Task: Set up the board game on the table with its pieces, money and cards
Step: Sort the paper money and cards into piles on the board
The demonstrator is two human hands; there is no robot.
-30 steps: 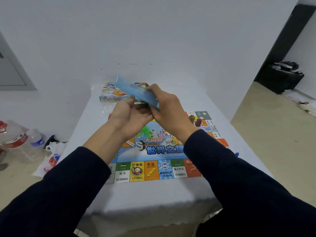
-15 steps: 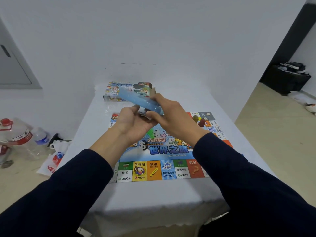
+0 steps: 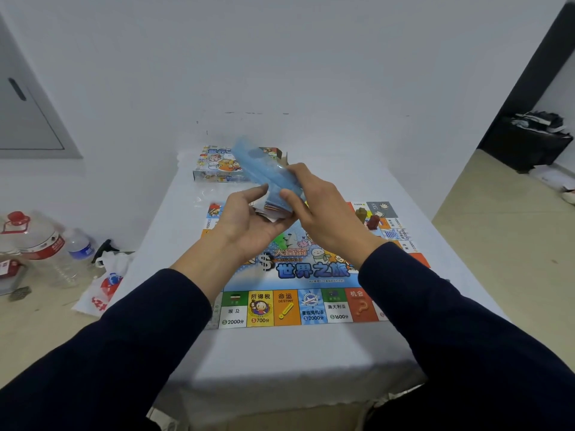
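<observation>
Two hands work together above the middle of the game board point(image 3: 298, 269), both raised off the table point(image 3: 280, 356). The right hand point(image 3: 323, 209) pinches a stack of pale blue play money point(image 3: 264, 169) between thumb and curled fingers at its near end; the stack's long axis runs from that grip up and away to the left, its free end blurred and overlapping the view of the game box point(image 3: 217, 166) at the far end of the table. The left hand point(image 3: 249, 222) lies palm up just below and left of the grip, fingers relaxed and spread, cradling a smaller bundle of cards or notes point(image 3: 273, 209) with coloured edges; whether its thumb clamps that bundle cannot be told. The blue stack sits directly over this open palm, touching or nearly touching the bundle, so the left hand is the nearer receiver. Judgement: the money is being sorted or dealt off, and the next move likely turns on sliding notes along the stack's length. Small brown and red tokens point(image 3: 368, 217) stand on the board's far right corner, well apart from the hands. Nothing obstructs a set-down on the board centre. Plastic bottles point(image 3: 46, 244) and a bag point(image 3: 102, 290) lie on the floor to the left.
</observation>
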